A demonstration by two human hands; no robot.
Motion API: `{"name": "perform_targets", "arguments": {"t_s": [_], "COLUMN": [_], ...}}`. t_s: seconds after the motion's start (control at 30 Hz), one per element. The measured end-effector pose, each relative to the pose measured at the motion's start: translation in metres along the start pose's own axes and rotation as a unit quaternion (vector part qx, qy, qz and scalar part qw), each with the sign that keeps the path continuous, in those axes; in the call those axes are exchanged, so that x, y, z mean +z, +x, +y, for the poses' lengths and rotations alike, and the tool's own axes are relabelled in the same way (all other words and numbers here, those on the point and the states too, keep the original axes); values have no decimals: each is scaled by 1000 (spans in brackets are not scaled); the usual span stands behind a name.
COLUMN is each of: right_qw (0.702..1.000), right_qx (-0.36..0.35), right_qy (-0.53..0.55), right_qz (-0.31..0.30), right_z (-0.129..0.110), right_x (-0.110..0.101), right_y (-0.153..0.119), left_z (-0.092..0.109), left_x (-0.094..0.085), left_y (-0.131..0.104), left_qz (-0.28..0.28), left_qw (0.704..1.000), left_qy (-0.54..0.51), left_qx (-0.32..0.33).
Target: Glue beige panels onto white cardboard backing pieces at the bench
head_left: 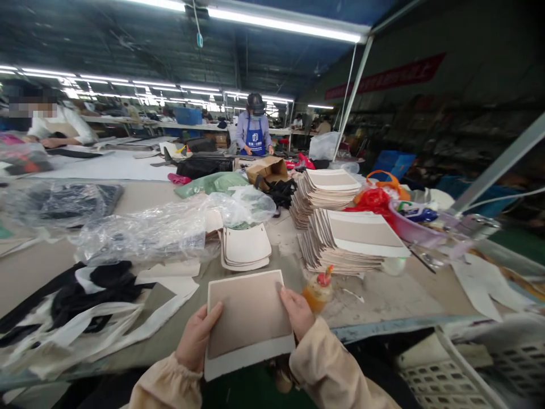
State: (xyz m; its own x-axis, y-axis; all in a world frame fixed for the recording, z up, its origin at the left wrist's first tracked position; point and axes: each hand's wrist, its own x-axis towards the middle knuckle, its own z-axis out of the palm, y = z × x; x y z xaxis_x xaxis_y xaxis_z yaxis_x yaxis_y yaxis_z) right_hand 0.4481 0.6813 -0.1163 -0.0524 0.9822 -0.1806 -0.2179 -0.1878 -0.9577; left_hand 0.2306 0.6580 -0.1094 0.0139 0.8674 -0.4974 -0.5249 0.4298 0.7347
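A square tan panel with a white border (248, 319) is held flat over the table's near edge. My left hand (196, 338) grips its left side, thumb on top. My right hand (297, 312) grips its right side, thumb near the top right corner. Just right of my right hand stands a small orange glue bottle (318, 290) with a red tip. Behind it lie two fanned stacks of the same panels (355, 239), (327, 192). A small pile of white shield-shaped pieces (245, 248) sits beyond the held panel.
Crumpled clear plastic bags (147, 233) and black and white fabric scraps (91, 298) lie at the left. A pink basin (415, 229) and red bag (373, 199) sit right; a white basket (477, 369) at lower right. A person in a blue apron (254, 134) works beyond.
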Motion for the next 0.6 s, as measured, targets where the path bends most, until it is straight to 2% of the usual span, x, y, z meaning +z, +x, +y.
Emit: {"name": "perform_targets", "arguments": {"t_s": [0.1, 0.2, 0.37, 0.53, 0.6], "right_qw": [998, 996, 998, 999, 999], "right_qx": [-7, 6, -12, -30, -37], "right_qy": [-63, -89, -51, -33, 1], "right_qz": [-31, -22, -27, -9, -11], "right_z": [5, 11, 17, 13, 5], "right_x": [-4, -7, -10, -4, 1], "right_y": [-3, -7, -7, -7, -16], "left_z": [0, -3, -8, -2, -7], "left_x": [-1, 1, 3, -1, 9], "left_y": [1, -2, -1, -13, -14], "left_qz": [19, 7, 5, 5, 66], "left_qw": [999, 998, 998, 999, 995], "left_qy": [14, 18, 16, 30, 71], "left_qx": [35, 53, 62, 41, 37]}}
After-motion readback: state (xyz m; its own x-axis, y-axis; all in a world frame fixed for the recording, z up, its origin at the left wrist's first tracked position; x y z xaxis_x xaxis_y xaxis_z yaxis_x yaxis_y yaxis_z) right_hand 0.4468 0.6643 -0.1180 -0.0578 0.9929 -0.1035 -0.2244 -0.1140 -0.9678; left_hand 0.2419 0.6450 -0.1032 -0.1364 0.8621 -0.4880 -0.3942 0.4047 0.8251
